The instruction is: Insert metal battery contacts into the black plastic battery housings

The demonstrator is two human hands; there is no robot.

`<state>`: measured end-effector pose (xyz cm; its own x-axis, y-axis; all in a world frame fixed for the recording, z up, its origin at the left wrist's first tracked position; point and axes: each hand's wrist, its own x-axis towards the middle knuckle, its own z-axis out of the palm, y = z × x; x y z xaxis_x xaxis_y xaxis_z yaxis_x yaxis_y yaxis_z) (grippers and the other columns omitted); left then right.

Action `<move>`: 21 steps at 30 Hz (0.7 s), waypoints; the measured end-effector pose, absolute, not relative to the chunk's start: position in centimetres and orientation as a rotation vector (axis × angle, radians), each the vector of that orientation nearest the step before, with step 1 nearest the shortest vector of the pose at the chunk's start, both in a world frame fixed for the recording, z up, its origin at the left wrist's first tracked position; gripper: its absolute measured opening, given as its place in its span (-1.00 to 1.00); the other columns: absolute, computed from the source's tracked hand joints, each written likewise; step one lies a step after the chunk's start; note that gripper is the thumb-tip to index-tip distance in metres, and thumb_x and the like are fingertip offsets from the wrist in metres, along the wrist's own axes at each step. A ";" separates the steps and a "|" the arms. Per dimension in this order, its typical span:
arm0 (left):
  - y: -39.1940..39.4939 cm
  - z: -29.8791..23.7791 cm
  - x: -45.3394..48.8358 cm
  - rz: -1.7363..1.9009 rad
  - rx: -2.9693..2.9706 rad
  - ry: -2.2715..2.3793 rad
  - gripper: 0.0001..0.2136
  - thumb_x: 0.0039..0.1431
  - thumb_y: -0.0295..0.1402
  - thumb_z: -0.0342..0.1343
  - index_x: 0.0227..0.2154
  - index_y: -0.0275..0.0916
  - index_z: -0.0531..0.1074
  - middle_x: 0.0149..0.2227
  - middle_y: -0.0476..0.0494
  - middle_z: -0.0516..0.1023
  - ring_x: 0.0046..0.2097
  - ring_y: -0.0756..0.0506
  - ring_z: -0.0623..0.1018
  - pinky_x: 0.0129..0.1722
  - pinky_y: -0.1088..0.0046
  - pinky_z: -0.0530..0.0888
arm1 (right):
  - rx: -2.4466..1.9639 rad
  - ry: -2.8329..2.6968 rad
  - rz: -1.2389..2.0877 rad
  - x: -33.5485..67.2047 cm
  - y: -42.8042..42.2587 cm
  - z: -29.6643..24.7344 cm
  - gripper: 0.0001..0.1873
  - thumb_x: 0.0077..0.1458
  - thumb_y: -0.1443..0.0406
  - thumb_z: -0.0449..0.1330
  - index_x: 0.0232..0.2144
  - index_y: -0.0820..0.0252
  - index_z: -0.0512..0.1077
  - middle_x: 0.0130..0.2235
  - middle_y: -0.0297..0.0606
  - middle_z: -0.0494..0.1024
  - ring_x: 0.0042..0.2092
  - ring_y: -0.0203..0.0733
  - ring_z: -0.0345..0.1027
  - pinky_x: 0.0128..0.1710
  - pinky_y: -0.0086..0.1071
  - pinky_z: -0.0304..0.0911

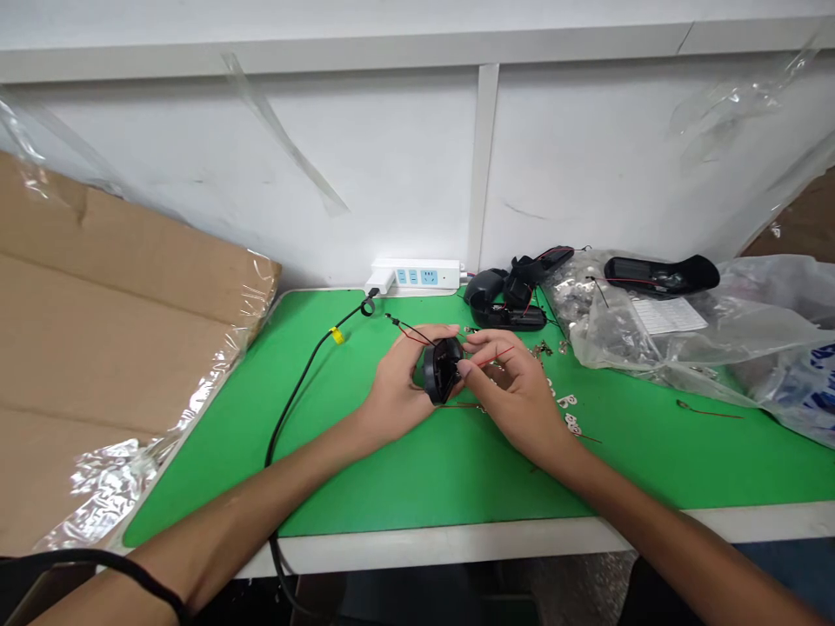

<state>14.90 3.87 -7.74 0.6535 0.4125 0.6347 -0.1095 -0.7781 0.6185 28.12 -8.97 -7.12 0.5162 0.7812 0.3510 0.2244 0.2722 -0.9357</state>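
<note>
My left hand is wrapped round a black plastic housing, its open side turned to the right. A black wire and a red wire stick out past its upper left. At the opening, my right hand pinches a piece with a red wire between thumb and fingers; the piece's end is hidden by the fingertips. Small metal contact plates lie on the green mat just right of my right hand, one with a thin reddish wire.
Several black housings with wires are piled at the back, beside a white power strip. Clear plastic bags with another black housing on top spread over the right. A black cable crosses the mat; cardboard leans at left.
</note>
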 end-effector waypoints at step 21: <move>3.8 -7.6 14.8 1.037 2.282 0.289 -0.47 0.07 -0.23 0.46 0.08 -0.14 0.44 0.02 -0.19 0.59 0.05 -0.20 0.60 0.09 0.17 0.53 | -1.238 -0.875 0.688 28.6 -9.0 -6.9 -0.75 0.17 0.10 0.39 -0.37 0.13 0.51 -0.10 -0.21 0.49 -0.14 -0.15 0.44 -0.29 -0.32 0.39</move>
<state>14.85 3.81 -7.60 0.6696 0.4265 0.6081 -0.0503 -0.7908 0.6100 28.65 -8.98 -6.87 0.5112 0.8388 0.1872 0.0157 0.2087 -0.9779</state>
